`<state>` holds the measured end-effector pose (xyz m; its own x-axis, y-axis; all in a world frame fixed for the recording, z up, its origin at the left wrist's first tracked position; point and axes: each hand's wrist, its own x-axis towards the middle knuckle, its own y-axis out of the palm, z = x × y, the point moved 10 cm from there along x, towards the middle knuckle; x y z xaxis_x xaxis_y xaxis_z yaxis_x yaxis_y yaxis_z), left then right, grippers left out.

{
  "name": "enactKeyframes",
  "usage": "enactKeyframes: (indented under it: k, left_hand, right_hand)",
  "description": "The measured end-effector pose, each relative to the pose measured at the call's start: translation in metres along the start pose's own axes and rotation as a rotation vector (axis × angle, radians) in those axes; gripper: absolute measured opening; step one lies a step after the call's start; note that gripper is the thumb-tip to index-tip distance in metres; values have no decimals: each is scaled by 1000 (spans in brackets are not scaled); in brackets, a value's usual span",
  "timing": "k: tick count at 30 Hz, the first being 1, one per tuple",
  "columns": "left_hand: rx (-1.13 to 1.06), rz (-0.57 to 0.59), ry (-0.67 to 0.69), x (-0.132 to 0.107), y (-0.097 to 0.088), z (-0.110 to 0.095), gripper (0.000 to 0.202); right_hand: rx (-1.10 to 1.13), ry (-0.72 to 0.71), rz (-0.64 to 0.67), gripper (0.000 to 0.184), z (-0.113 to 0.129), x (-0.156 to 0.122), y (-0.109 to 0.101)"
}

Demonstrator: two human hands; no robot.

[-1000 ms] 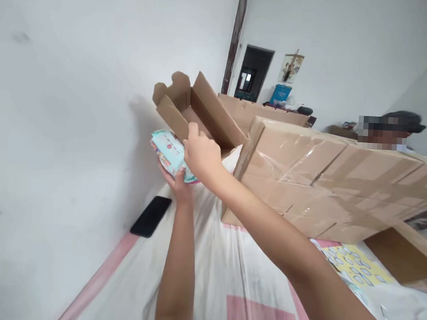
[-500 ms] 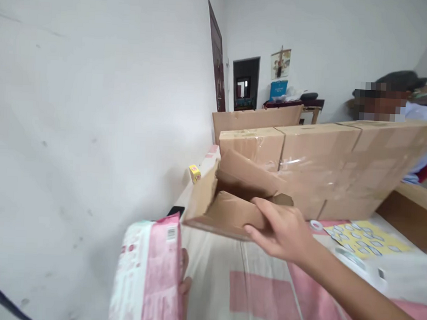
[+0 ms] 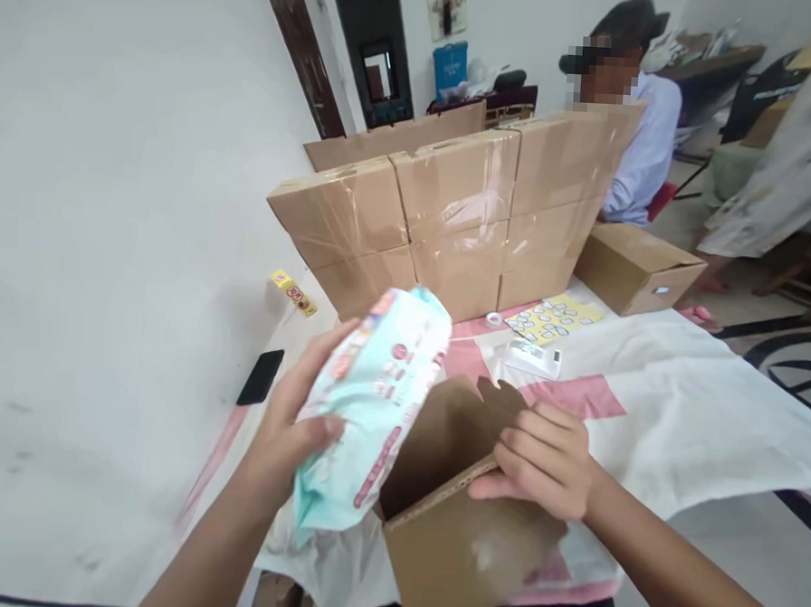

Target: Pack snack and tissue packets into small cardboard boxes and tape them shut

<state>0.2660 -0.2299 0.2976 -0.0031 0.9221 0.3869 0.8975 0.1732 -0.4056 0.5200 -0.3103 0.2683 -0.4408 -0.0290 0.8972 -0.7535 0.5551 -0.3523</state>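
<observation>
My left hand (image 3: 304, 416) is closed around a soft mint-green and white plastic pack (image 3: 379, 402) with pink print, which looks like a pack of wipes. The pack is tilted, held over the left side of an open cardboard box (image 3: 460, 560). My right hand (image 3: 540, 455) grips the box's upper edge, thumb on the near wall and fingers over the rim. The box leans at the table's near edge, its dark inside partly showing. Whatever lies deeper in the box is hidden behind its near wall and the pack.
Taped cardboard boxes (image 3: 451, 215) stand stacked across the table. Beyond them sits a person in a cap (image 3: 649, 144). A black phone (image 3: 261, 377), yellow small box (image 3: 294, 293), tape roll (image 3: 493, 319), yellow sticker sheet (image 3: 554, 319), white device (image 3: 531, 358) and another carton (image 3: 642, 266) lie around.
The pack has risen from the lower left and turned, coming over the box. The box has come nearer, toward the table's front edge, with my right hand still on it. The view has tilted down and right.
</observation>
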Motion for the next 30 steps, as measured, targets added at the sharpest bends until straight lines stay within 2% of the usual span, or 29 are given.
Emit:
enactKeyframes:
  k: [3,6,8,11,13,15,18,20,22,24,26,28,30]
  left_hand:
    - [49,364,33,7,53,-26,72]
    - [230,608,198,2,96,-39,73]
    - [378,772,307,-12,127,-33,82]
    - [529,1038,447,-45,170,-12,89]
    - [572,1177,478,-65,189,4,90]
    - [635,1279,465,-76,200,17,94]
    - [714,1346,485,-81,205,21,98]
    - [692,1320,507,-79,206,18,96]
    - [649,1239,489,-76,208,22,94]
    - [658,1159,459,-79,214,40,90]
    - [735,1135,452,-87,223,67,84]
    - [814,1196,459,-96,233,89,90]
    - [833,1272,453,-96,236,95,105]
  right_hand:
    - [-12,-38,-10,36,8,-7,-12]
    - [26,13,97,39,11,-20,-5]
    - [43,60,147,41,12,-28,-1]
    - [48,86,209,41,17,-31,1]
    - [61,67,235,43,24,-29,2]
    - [75,48,240,44,31,-27,1]
    - [74,85,236,43,33,-30,0]
    - [68,126,230,42,30,-33,-1]
    - [66,152,243,41,28,-35,0]
    - [64,168,277,41,28,-36,3]
    - [68,191,305,41,30,-38,6]
    - [88,231,324,41,34,-43,9]
    - [117,274,329,38,38,-52,10]
